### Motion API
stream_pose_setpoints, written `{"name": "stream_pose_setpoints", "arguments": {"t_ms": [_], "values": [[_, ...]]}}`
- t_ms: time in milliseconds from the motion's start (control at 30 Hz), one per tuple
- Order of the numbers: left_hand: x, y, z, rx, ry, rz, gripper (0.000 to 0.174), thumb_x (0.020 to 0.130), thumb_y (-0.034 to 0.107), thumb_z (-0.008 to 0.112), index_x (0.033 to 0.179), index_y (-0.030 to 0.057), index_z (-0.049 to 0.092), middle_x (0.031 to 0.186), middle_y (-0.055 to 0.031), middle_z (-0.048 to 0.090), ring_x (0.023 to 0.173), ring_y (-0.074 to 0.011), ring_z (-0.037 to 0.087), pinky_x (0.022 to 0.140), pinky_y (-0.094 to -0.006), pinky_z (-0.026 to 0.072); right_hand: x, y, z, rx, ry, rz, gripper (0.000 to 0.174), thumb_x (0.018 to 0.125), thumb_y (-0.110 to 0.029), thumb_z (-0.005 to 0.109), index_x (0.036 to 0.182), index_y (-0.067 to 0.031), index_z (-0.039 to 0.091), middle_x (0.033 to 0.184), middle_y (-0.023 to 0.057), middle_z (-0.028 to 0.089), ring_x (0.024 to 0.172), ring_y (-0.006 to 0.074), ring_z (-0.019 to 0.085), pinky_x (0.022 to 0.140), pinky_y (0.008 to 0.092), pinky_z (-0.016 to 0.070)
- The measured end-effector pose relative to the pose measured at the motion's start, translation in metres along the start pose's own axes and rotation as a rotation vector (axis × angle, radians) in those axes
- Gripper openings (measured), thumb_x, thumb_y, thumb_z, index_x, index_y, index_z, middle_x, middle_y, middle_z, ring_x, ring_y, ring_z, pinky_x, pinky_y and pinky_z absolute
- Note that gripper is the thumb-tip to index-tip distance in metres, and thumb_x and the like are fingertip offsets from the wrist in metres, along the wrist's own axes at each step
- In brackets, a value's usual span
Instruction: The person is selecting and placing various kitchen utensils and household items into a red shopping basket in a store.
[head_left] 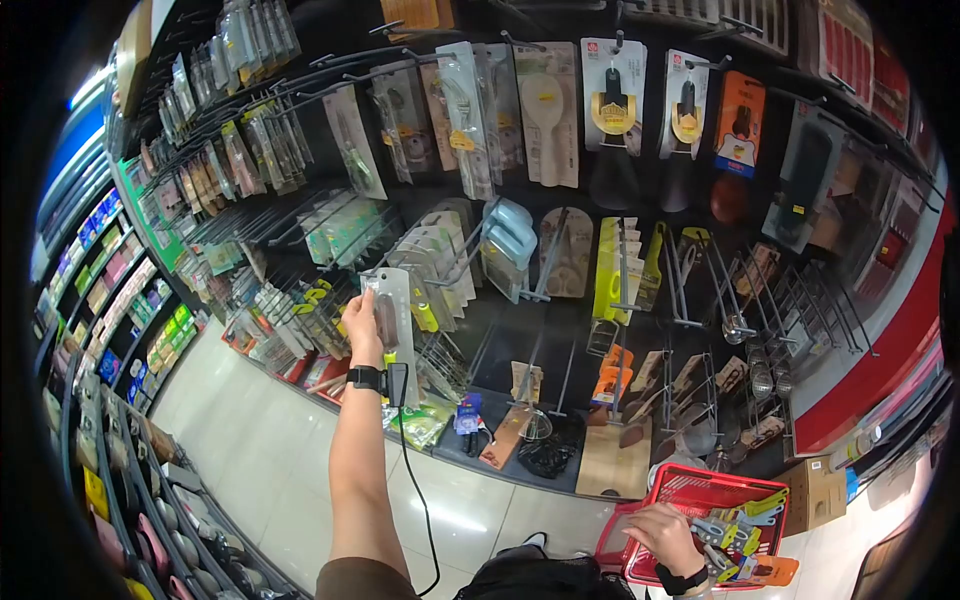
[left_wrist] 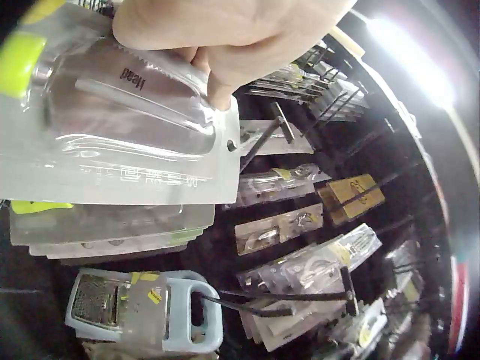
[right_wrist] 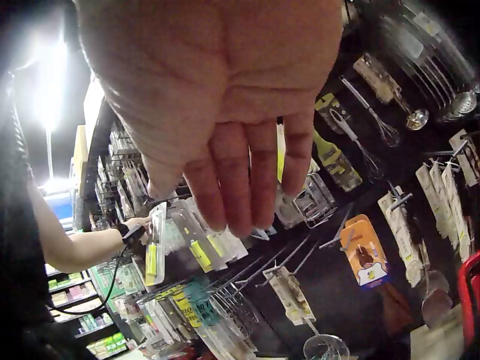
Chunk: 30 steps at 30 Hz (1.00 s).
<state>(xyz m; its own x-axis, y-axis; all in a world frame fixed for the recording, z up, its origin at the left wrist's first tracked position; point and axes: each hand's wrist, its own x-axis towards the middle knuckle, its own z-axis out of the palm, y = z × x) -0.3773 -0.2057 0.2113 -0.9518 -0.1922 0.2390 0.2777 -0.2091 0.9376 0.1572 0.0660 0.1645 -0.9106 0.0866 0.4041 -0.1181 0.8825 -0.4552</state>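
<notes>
My left hand [head_left: 362, 325] pinches the upper edge of a carded package [head_left: 396, 315] in front of the rack. In the left wrist view the fingers [left_wrist: 221, 94] grip this clear-fronted package [left_wrist: 127, 180] beside its hang hole; a lime-green part shows at its left. Similar cards [left_wrist: 112, 225] hang just behind it. My right hand [head_left: 663, 535] is over the left side of a red basket [head_left: 655, 490] and holds nothing. Its fingers hang loosely, slightly bent, in the right wrist view [right_wrist: 236, 172]. Green-handled packaged tools [head_left: 735, 530] lie in the basket.
Pale blue graters [head_left: 510, 235] hang right of the held package, with a green-carded row [head_left: 608, 270] farther right. Metal hooks [head_left: 690, 290] jut from the rack. A cardboard box [head_left: 812, 495] stands beside the basket. A black cable [head_left: 412, 480] trails from the left wrist. Another shelf [head_left: 150, 510] runs along the left.
</notes>
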Motion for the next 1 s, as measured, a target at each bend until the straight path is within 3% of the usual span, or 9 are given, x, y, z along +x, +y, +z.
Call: {"name": "stream_pose_setpoints", "arguments": {"t_ms": [233, 300, 400, 533, 633, 700, 733, 767, 1000], "values": [[0.004, -0.005, 0.02, -0.072, -0.086, -0.072, 0.017, 0.088, 0.021, 0.061, 0.088, 0.004, 0.062, 0.078, 0.0016, 0.059, 0.07, -0.0073, 0.052, 0.062, -0.0232, 0.0411, -0.017, 0.0, 0.009, -0.069, 0.03, 0.184, 0.015, 0.074, -0.013, 0.067, 0.085, -0.0029, 0.066, 0.074, 0.0093, 0.063, 0.071, 0.0252, 0.06, 0.067, 0.0363, 0.0486], [0.018, -0.026, 0.025, -0.114, -0.117, 0.042, 0.017, 0.088, 0.024, 0.062, 0.083, 0.0081, 0.059, 0.07, 0.0036, 0.054, 0.059, -0.0062, 0.047, 0.05, -0.023, 0.0369, -0.03, 0.005, 0.013, -0.091, 0.05, 0.28, 0.009, 0.075, -0.009, 0.064, 0.082, -0.0025, 0.064, 0.074, 0.0108, 0.063, 0.069, 0.0271, 0.06, 0.065, 0.0378, 0.0486], [0.02, -0.035, 0.021, 0.421, -0.332, 0.425, 0.018, 0.093, 0.019, 0.05, 0.098, 0.0045, 0.059, 0.087, -0.0044, 0.06, 0.081, -0.0183, 0.057, 0.071, -0.0343, 0.0478, -0.056, 0.015, 0.016, -0.205, 0.086, 0.447, 0.013, 0.075, -0.014, 0.062, 0.071, -0.0037, 0.056, 0.064, 0.0138, 0.054, 0.064, 0.0319, 0.057, 0.06, 0.0421, 0.0467], [0.058, -0.071, 0.014, -0.196, -0.562, -0.043, 0.035, 0.096, 0.029, 0.045, 0.113, -0.0002, 0.053, 0.112, -0.0112, 0.057, 0.1, -0.0226, 0.057, 0.088, -0.0375, 0.0449, -0.095, 0.014, 0.002, -0.294, 0.334, 0.759, 0.01, 0.07, -0.012, 0.06, 0.069, -0.0043, 0.054, 0.061, 0.0135, 0.051, 0.06, 0.0323, 0.054, 0.056, 0.0421, 0.0439], [0.043, -0.057, 0.018, -0.13, -0.466, -0.074, 0.053, 0.094, 0.034, 0.047, 0.132, -0.0015, 0.04, 0.132, -0.0152, 0.046, 0.121, -0.0254, 0.043, 0.104, -0.0368, 0.0285, -0.147, 0.015, -0.007, -0.359, 0.594, 1.042, 0.021, 0.079, -0.016, 0.061, 0.065, -0.0015, 0.053, 0.064, 0.0163, 0.053, 0.062, 0.0333, 0.054, 0.055, 0.0417, 0.0433], [0.057, -0.078, 0.008, 0.163, -0.287, 0.057, 0.056, 0.093, 0.036, 0.049, 0.13, -0.0061, 0.039, 0.13, -0.0167, 0.046, 0.122, -0.0273, 0.043, 0.105, -0.0385, 0.0281, -0.179, 0.011, -0.012, -0.364, 0.74, 1.246, 0.02, 0.085, -0.021, 0.059, 0.077, -0.0022, 0.06, 0.072, 0.017, 0.061, 0.068, 0.0338, 0.059, 0.058, 0.0411, 0.0457], [0.047, -0.086, -0.001, 0.32, -0.333, 0.316, 0.062, 0.092, 0.041, 0.05, 0.13, -0.0057, 0.039, 0.131, -0.0176, 0.045, 0.122, -0.028, 0.043, 0.103, -0.0379, 0.0302, -0.195, 0.009, -0.013, -0.363, 0.79, 1.311, 0.019, 0.086, -0.022, 0.059, 0.082, -0.0028, 0.061, 0.075, 0.0171, 0.062, 0.071, 0.0336, 0.061, 0.06, 0.0407, 0.0469], [0.048, -0.082, 0.004, 0.201, -0.159, 0.045, 0.064, 0.091, 0.044, 0.051, 0.131, -0.0047, 0.039, 0.132, -0.0183, 0.044, 0.123, -0.0281, 0.042, 0.101, -0.038, 0.0328, -0.208, 0.006, -0.015, -0.361, 0.838, 1.368, 0.02, 0.086, -0.023, 0.058, 0.087, -0.0035, 0.062, 0.077, 0.0172, 0.064, 0.073, 0.0334, 0.063, 0.062, 0.0404, 0.0482], [-0.048, -0.102, 0.0, 0.439, 0.095, 0.225, 0.04, 0.094, 0.029, 0.048, 0.111, -0.0069, 0.053, 0.113, -0.0205, 0.055, 0.1, -0.026, 0.053, 0.088, -0.036, 0.0396, -0.287, 0.012, 0.019, -0.345, 0.688, 1.739, 0.032, 0.085, -0.03, 0.06, 0.104, -0.0035, 0.058, 0.082, 0.0219, 0.065, 0.078, 0.0359, 0.064, 0.069, 0.0402, 0.0505]]}}
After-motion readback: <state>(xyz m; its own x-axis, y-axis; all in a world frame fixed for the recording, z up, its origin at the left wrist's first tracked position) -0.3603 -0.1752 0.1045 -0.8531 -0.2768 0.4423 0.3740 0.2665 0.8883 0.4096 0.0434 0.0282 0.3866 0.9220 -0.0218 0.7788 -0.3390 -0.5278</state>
